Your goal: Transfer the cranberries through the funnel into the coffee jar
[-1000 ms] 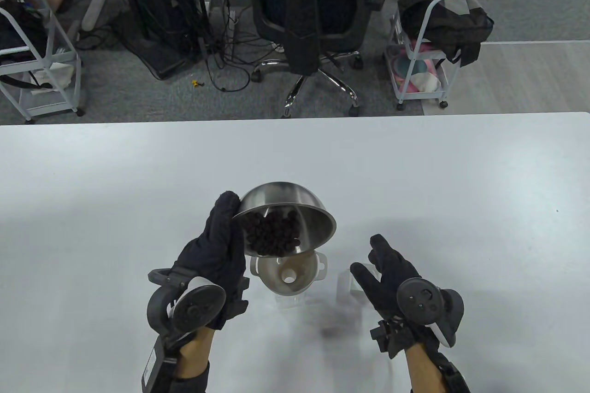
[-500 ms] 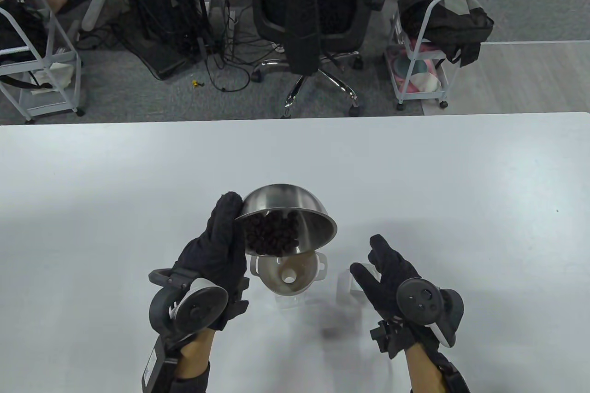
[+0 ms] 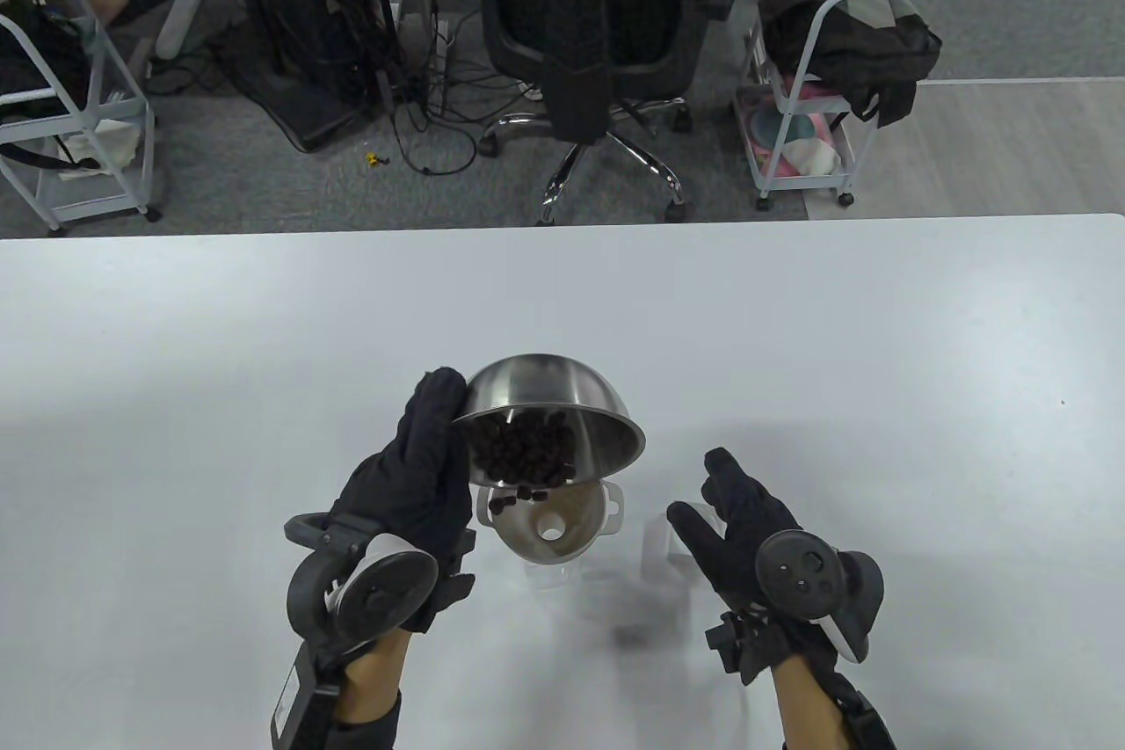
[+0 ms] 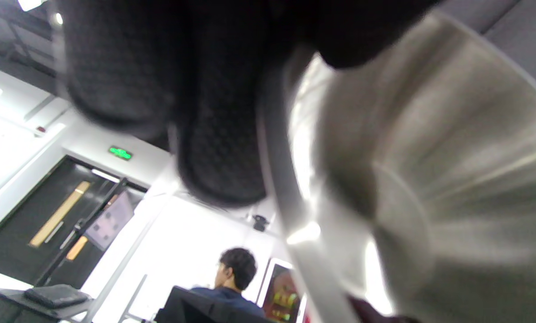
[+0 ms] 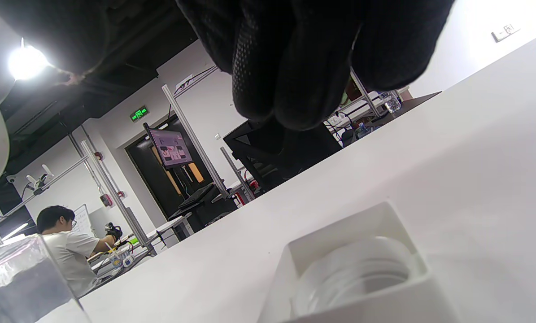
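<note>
My left hand (image 3: 420,482) grips the rim of a steel bowl (image 3: 562,398) and holds it tilted toward me over a white funnel (image 3: 576,513). Dark cranberries (image 3: 526,449) crowd the bowl's lower lip, and a few lie inside the funnel's left side (image 3: 512,502). The funnel sits in a clear coffee jar (image 5: 14,278) that holds dark contents at its bottom. My right hand (image 3: 734,521) hovers open and empty to the right of the funnel, above the jar's square white lid (image 5: 362,273). The left wrist view shows my fingers (image 4: 223,148) on the bowl's rim (image 4: 285,197).
The white table (image 3: 791,328) stretches far behind and to both sides of the funnel. Beyond its back edge stand an office chair (image 3: 598,38) and wire carts (image 3: 809,126) on the floor.
The bowl has tipped a little further. Cranberries have slid to its lower lip, and a few have dropped into the funnel. The right hand has stayed still.
</note>
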`<state>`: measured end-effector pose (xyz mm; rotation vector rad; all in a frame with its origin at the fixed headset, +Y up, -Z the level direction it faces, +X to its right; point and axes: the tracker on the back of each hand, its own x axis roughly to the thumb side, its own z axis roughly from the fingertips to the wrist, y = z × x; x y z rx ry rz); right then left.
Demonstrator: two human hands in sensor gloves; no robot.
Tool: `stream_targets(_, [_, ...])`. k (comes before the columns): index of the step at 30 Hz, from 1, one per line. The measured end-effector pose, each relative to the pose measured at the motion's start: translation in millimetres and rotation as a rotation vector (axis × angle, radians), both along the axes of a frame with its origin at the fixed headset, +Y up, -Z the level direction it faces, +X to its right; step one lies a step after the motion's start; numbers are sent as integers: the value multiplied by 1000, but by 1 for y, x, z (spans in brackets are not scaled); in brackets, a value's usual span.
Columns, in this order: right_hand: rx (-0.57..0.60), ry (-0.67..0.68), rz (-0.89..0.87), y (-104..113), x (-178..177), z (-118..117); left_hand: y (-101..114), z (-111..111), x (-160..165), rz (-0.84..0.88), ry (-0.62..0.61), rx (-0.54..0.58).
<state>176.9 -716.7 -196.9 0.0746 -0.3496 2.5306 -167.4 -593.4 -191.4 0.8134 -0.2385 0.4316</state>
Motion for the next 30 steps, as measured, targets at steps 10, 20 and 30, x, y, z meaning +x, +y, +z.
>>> stream_targets(10, [-1,1,0,0,0,0,0,0,1,-6,1,3])
stream_targets(20, [-1,2,1,0,0,0,1,2,2,-19,0,24])
stream_targets(30, [-3,4,4,-1,-1,0,1,4,1,-20,3,38])
